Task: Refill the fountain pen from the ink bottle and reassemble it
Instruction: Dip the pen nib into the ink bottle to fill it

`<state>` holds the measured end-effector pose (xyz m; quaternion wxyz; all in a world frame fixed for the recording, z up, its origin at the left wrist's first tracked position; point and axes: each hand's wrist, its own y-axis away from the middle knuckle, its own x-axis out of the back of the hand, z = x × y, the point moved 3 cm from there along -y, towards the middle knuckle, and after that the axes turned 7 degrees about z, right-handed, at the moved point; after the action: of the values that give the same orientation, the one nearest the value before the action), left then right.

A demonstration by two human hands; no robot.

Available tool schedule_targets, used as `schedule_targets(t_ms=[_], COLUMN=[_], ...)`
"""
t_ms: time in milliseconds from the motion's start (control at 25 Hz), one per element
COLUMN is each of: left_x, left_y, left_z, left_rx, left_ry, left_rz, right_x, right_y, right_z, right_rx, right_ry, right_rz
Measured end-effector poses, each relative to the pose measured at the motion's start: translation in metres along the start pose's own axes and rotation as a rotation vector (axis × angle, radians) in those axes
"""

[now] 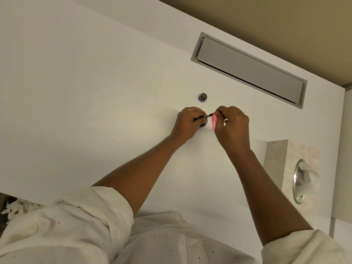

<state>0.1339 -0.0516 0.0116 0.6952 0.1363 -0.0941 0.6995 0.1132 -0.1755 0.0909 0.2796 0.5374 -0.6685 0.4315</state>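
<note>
The left hand (188, 121) grips the dark pen section (208, 116) over the ink bottle (203, 125), its long axis pointing rightward at the pink barrel (214, 121), which the right hand (233, 122) pinches crosswise, just beside its tip.

No readable text, label or number on anything.

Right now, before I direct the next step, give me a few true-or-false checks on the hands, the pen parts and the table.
1. The left hand holds a thin dark pen part. True.
2. The right hand is empty. False: it holds a pink pen barrel.
3. A small round dark cap lies on the white table, beyond both hands. True.
4. The pale tissue box stands at the person's left. False: it stands at the right.
</note>
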Motion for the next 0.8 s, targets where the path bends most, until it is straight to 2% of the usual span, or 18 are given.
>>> schedule_targets(t_ms=[280,520,800], left_x=[0.0000,0.0000,0.0022], left_y=[-0.0006,-0.0010,0.0001], left_z=[-0.0002,-0.0017,0.0030], left_rx=[0.000,0.011,-0.012], left_ry=[-0.010,-0.018,-0.026], left_rz=[-0.010,-0.018,-0.026], right_x=[-0.0033,0.0029,0.0018], right_y=[-0.0004,0.0003,-0.0003], right_z=[0.0026,-0.0030,-0.0034], right_rx=[-0.006,-0.075,-0.015], right_ry=[0.064,-0.071,-0.011], right_rz=[-0.005,0.021,-0.002])
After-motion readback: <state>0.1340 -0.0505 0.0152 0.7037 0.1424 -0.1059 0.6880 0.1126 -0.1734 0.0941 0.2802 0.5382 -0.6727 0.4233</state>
